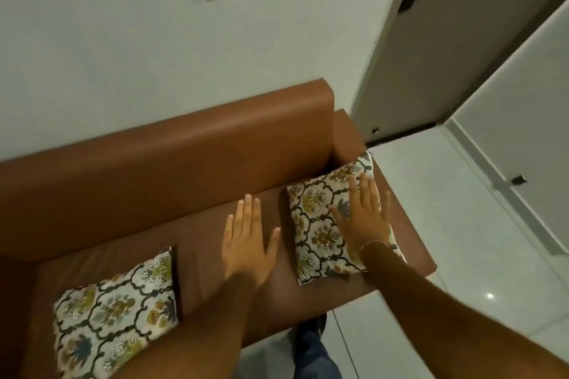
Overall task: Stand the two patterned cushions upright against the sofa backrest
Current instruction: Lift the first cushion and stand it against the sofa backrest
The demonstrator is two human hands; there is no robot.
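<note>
Two white cushions with a dark lattice and flower pattern lie flat on the seat of a brown leather sofa (pixel 191 144). The right cushion (pixel 317 224) lies near the sofa's right end. My right hand (pixel 361 215) is spread over its right half with fingers apart, gripping nothing. The left cushion (pixel 114 314) lies at the seat's front left. My left hand (pixel 249 237) hovers open over the bare seat between the two cushions, fingers pointing at the backrest (pixel 172 169).
A pale wall rises behind the sofa. A grey door (pixel 431 49) stands at the right rear, beside a white tiled floor (pixel 462 255). My leg in blue jeans (pixel 314 354) shows in front of the seat edge.
</note>
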